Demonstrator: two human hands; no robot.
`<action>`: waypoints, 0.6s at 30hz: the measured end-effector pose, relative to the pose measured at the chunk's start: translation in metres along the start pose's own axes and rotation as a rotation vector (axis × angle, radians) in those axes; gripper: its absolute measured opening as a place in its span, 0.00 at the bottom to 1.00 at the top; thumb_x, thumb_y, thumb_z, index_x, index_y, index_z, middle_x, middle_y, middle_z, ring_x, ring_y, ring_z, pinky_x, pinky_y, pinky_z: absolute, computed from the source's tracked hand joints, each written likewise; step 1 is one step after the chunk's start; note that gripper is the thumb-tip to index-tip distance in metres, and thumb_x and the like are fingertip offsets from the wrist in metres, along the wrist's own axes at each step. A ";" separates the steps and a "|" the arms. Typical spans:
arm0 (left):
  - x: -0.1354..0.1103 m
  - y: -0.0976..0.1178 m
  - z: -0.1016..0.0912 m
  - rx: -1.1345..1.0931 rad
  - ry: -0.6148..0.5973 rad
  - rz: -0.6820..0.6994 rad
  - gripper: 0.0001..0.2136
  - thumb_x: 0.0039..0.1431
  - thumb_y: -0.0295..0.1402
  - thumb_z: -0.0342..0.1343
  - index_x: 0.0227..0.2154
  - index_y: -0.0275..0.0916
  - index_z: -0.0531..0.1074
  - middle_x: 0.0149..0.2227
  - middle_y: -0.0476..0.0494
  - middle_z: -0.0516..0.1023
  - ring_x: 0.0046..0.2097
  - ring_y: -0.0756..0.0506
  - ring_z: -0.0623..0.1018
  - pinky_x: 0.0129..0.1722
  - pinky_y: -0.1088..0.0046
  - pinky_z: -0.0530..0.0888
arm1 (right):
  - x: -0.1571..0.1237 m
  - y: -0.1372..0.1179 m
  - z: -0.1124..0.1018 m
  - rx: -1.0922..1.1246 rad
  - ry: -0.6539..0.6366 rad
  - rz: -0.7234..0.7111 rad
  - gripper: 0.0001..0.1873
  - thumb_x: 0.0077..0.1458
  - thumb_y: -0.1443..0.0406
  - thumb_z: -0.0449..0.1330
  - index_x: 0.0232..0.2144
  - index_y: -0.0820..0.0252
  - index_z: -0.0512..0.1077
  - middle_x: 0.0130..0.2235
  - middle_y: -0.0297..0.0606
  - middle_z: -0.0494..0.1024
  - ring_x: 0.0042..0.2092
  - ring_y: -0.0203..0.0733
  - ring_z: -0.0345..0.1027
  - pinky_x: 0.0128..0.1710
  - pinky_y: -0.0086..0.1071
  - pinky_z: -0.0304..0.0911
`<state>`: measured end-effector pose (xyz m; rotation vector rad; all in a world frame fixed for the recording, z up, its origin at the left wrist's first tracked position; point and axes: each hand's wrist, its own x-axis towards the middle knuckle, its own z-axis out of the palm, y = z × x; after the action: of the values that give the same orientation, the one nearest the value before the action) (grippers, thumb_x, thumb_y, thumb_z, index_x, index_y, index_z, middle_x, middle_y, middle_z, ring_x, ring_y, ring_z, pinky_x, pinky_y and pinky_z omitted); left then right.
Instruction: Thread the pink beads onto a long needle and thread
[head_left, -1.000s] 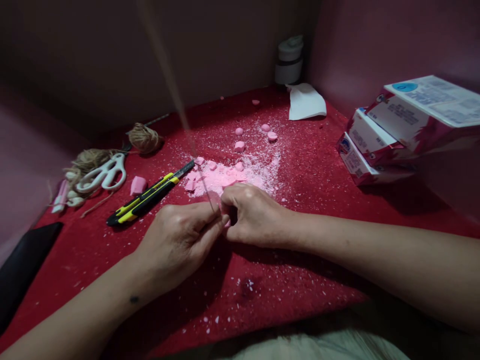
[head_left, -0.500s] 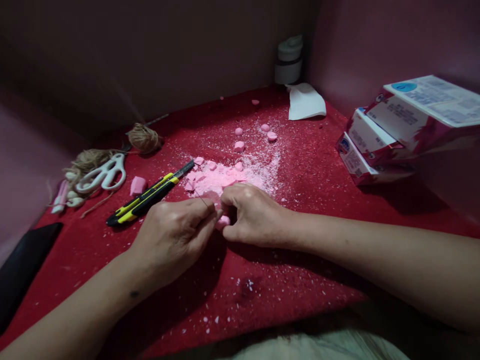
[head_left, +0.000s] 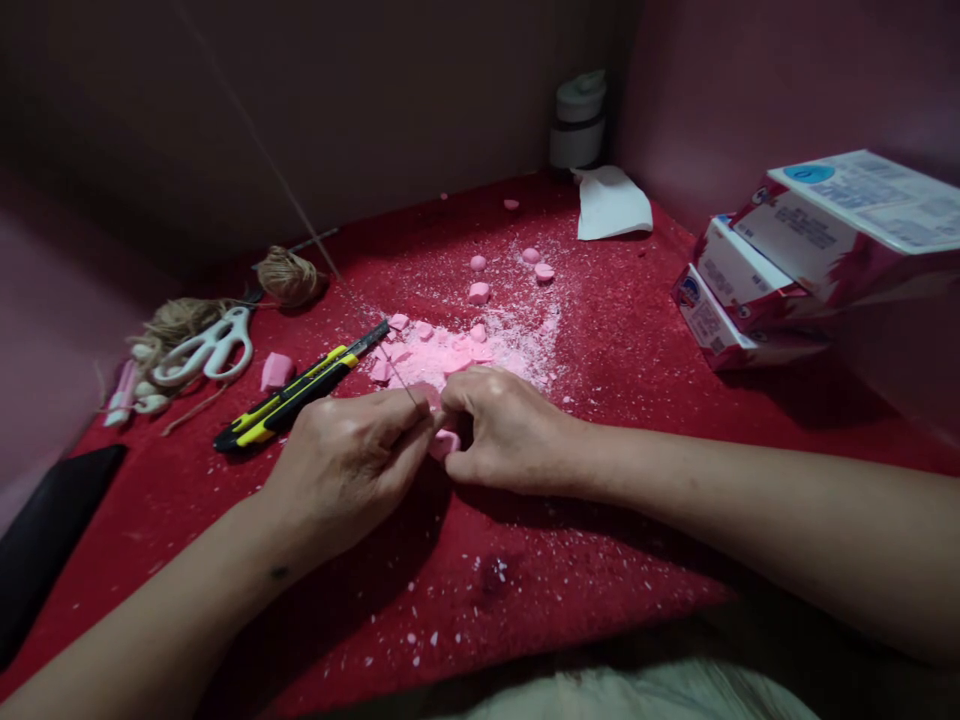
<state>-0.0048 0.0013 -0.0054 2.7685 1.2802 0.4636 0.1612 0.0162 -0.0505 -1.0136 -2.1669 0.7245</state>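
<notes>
While my right hand (head_left: 510,430) grips a pink piece (head_left: 449,438) over the red tabletop (head_left: 622,330), my left hand (head_left: 349,455) pinches a thin string (head_left: 303,213) close beside it; the step appears to be string work at the piece, the next move calling for a steady pinch.

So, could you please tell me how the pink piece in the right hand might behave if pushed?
The pink piece may well crumble, given the matching pink powder and broken chunks nearby. It is probably light, being small beside the right hand. Its visible edge looks rounded, so it might roll.
</notes>
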 end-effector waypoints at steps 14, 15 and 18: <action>0.005 0.002 0.006 -0.086 -0.036 -0.015 0.11 0.57 0.29 0.48 0.23 0.33 0.71 0.20 0.48 0.71 0.21 0.53 0.69 0.22 0.78 0.63 | 0.001 -0.001 -0.002 0.013 -0.024 -0.029 0.01 0.40 0.70 0.56 0.20 0.62 0.66 0.23 0.33 0.68 0.27 0.32 0.58 0.27 0.27 0.53; 0.005 0.001 0.005 -0.061 -0.031 -0.011 0.11 0.57 0.29 0.48 0.22 0.33 0.70 0.20 0.49 0.70 0.20 0.53 0.68 0.21 0.78 0.62 | 0.001 -0.002 -0.002 0.013 -0.020 -0.024 0.01 0.40 0.70 0.56 0.20 0.62 0.66 0.23 0.34 0.68 0.27 0.32 0.58 0.27 0.27 0.53; 0.002 0.001 0.002 -0.054 -0.053 -0.033 0.12 0.57 0.29 0.47 0.20 0.33 0.69 0.19 0.49 0.68 0.20 0.54 0.66 0.21 0.79 0.61 | 0.001 -0.002 -0.001 0.009 -0.002 -0.003 0.02 0.41 0.69 0.56 0.20 0.62 0.65 0.24 0.34 0.68 0.27 0.33 0.58 0.28 0.27 0.54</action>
<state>-0.0027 0.0023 -0.0070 2.6917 1.2804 0.4131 0.1606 0.0165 -0.0481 -1.0049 -2.1650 0.7331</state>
